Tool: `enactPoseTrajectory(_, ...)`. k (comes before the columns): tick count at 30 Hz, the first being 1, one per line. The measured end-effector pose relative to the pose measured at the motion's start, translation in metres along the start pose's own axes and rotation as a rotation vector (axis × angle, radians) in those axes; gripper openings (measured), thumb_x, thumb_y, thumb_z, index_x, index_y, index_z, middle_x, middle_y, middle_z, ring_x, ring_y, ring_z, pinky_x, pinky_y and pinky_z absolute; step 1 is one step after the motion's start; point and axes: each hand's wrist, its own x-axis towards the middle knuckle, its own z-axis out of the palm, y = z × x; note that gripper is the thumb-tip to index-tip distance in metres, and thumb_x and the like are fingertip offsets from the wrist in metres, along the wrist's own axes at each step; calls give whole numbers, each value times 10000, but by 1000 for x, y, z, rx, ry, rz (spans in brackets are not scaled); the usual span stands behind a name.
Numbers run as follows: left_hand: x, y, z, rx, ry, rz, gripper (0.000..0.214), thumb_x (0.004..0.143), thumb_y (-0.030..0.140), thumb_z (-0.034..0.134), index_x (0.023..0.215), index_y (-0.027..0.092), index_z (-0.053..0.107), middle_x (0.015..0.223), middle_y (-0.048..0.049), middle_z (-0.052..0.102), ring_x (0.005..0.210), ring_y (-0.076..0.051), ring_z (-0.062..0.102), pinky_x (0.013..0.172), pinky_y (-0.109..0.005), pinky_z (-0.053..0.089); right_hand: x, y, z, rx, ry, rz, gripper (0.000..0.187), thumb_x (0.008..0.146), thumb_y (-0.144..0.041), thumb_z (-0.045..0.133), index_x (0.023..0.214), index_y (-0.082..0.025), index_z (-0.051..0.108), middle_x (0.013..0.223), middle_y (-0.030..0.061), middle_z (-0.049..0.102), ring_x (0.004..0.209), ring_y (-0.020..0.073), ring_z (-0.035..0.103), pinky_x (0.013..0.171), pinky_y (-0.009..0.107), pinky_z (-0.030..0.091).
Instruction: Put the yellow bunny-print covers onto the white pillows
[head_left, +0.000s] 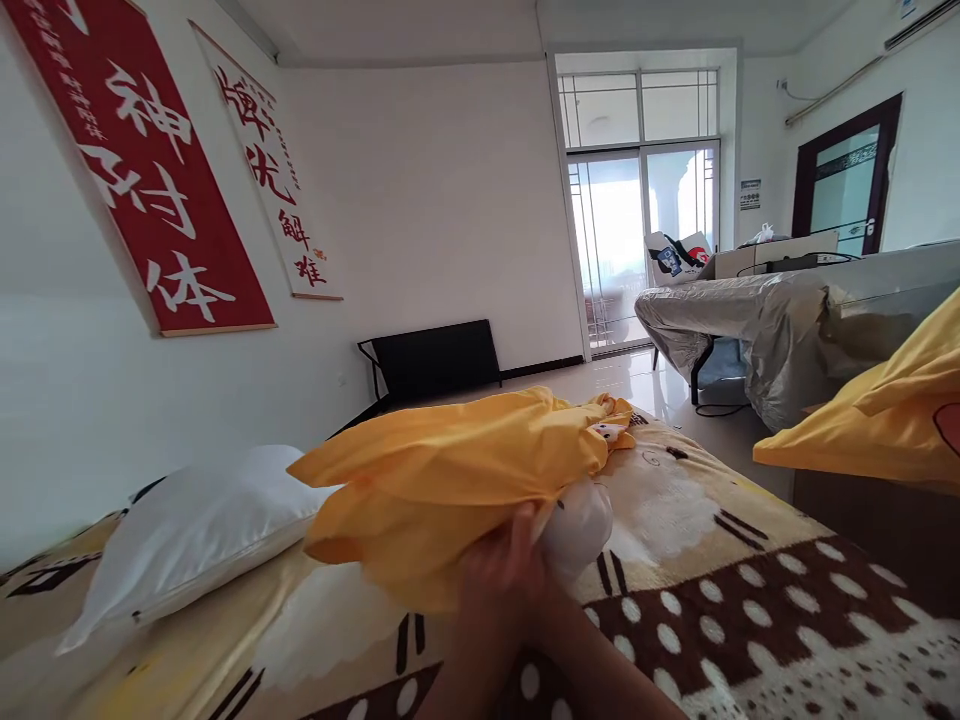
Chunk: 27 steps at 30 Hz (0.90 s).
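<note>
Across the bed, over the sheep-patterned blanket (660, 480), lies the yellow cloth (442, 450), its lower edge right at my fingers. My left hand (491, 585) and right hand (534, 590) are together, wrists close and overlapping, against that edge beside a rounded white bulge (577, 530). Whether either one is clamped on the fabric or only pressing it, I cannot tell.

I judge the cloth light and limp, thin enough to crease and slump into loose folds, perhaps a little slick, and hardly fragile. A pinch on the edge near the bulge should give a firm hold; a grip out in the broad middle would likely just bunch it. The white bulge looks soft — something to cup with a whole palm rather than nip.

Much is hard to make out. My hands blur into one another, most of the fingers are lost, and the cloth covers however far the bulge reaches beneath it. The small printed face (611, 432) at the far end is crumpled — and the other yellow fabric (877, 400) is cut off at the right border.
</note>
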Motion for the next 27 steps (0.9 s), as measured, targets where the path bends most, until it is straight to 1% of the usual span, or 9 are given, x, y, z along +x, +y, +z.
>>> enactPoseTrajectory(3, 21, -40, -2, 26, -23, -316, 228, 796, 146, 498, 994, 188, 601, 602, -3, 666, 443, -178, 576, 468, -267, 395, 32, -2, -16, 16, -242, -272, 318, 881, -164, 505, 1180, -194, 608, 1140, 54, 673, 1187, 197, 538, 1092, 397, 372)
enactPoseTrajectory(6, 33, -68, -12, -77, -33, -529, 214, 805, 183, 477, 986, 194, 590, 774, -28, 714, 582, -191, 637, 547, -277, 443, 50, -12, -39, 163, -284, -342, 231, 872, -151, 503, 1028, -204, 664, 1074, 15, 696, 1156, 131, 546, 1107, 320, 325)
enactPoseTrajectory(8, 33, -78, -20, -129, 6, -612, 191, 815, 212, 473, 970, 200, 584, 826, -40, 715, 678, -208, 659, 600, -293, 462, 55, -14, -55, 259, -104, -242, 226, 870, -130, 476, 938, -214, 674, 942, 2, 717, 1019, 107, 612, 1001, 258, 417)
enactPoseTrajectory(11, 29, -87, -31, -150, 95, -679, 176, 813, 231, 488, 961, 206, 580, 827, -42, 708, 750, -221, 662, 644, -309, 473, 56, 5, -74, 202, 229, 191, 124, 846, -240, 559, 914, -207, 656, 897, 48, 702, 933, 171, 628, 873, 318, 482)
enactPoseTrajectory(14, 26, -92, -38, -147, 159, -697, 163, 806, 243, 508, 947, 208, 580, 803, -30, 701, 735, -213, 657, 636, -304, 466, 52, 43, -76, 198, 176, 616, 427, 699, -462, 708, 996, -165, 632, 983, 115, 674, 939, 258, 621, 805, 394, 500)
enactPoseTrajectory(17, 24, -90, -37, -170, 175, -701, 140, 807, 251, 507, 920, 210, 578, 771, -20, 688, 699, -197, 649, 621, -295, 463, 43, 73, -57, 689, -139, 662, 598, 683, -546, 684, 1129, -157, 591, 1040, 108, 678, 937, 246, 646, 761, 371, 528)
enactPoseTrajectory(19, 20, -83, -31, -205, 208, -690, 146, 808, 246, 496, 923, 203, 574, 800, -33, 688, 713, -191, 652, 632, -292, 479, 38, 78, -41, 1005, -183, 630, 599, 687, -512, 685, 1162, -166, 571, 1066, 95, 679, 941, 231, 653, 757, 358, 535)
enactPoseTrajectory(23, -2, -55, -16, -193, 365, -580, 194, 815, 250, 478, 960, 161, 572, 801, -73, 686, 699, -201, 653, 602, -303, 501, 42, 56, -26, 1097, 117, 774, 361, 624, -342, 726, 918, -156, 628, 847, 52, 700, 740, 195, 644, 664, 306, 518)
enactPoseTrajectory(27, -35, -34, -36, -150, 323, -569, 138, 823, 217, 463, 820, 186, 598, 659, -48, 643, 598, -211, 605, 503, -319, 462, 57, 16, -55, 933, 341, 760, 217, 605, -283, 700, 749, -153, 602, 702, 5, 651, 636, 151, 558, 590, 261, 474)
